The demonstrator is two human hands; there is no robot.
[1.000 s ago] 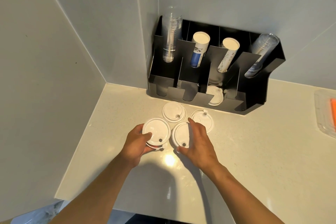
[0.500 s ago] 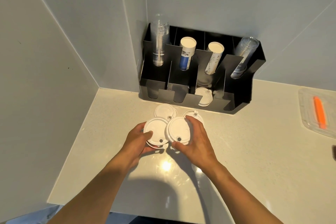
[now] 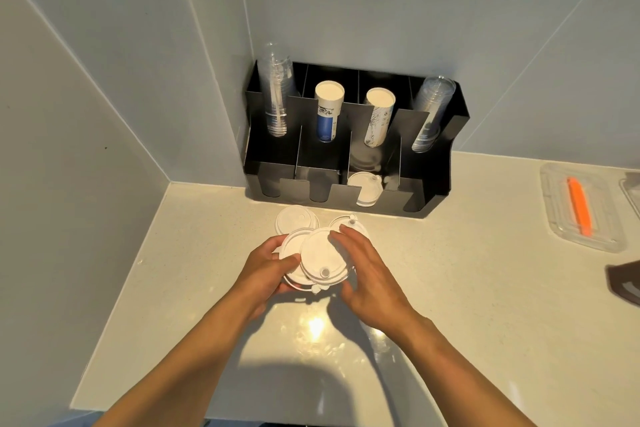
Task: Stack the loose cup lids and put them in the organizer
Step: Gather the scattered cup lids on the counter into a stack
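Note:
My left hand (image 3: 268, 276) grips a small stack of white lids (image 3: 291, 255) just above the counter. My right hand (image 3: 370, 274) holds another white lid (image 3: 323, 255) by its edge, and this lid lies partly over the stack. Two loose lids rest on the counter behind them: one (image 3: 296, 217) at the back left, one (image 3: 346, 220) at the back right, partly hidden by my right fingers. The black organizer (image 3: 434, 184) stands in the corner against the wall. Its third front slot holds a stack of white lids (image 3: 365, 188).
The organizer's back slots hold clear plastic cups (image 3: 277, 97) at both ends and two paper cup stacks (image 3: 328, 111) between them. A clear tray (image 3: 554, 204) with an orange stick (image 3: 579, 205) sits at the right. A dark object (image 3: 625, 282) pokes in at the right edge. Walls close the left and back.
My right hand picked a lid off the counter and carried it left onto the stack held in my left hand. The camera view tilted so the organizer sits lower.

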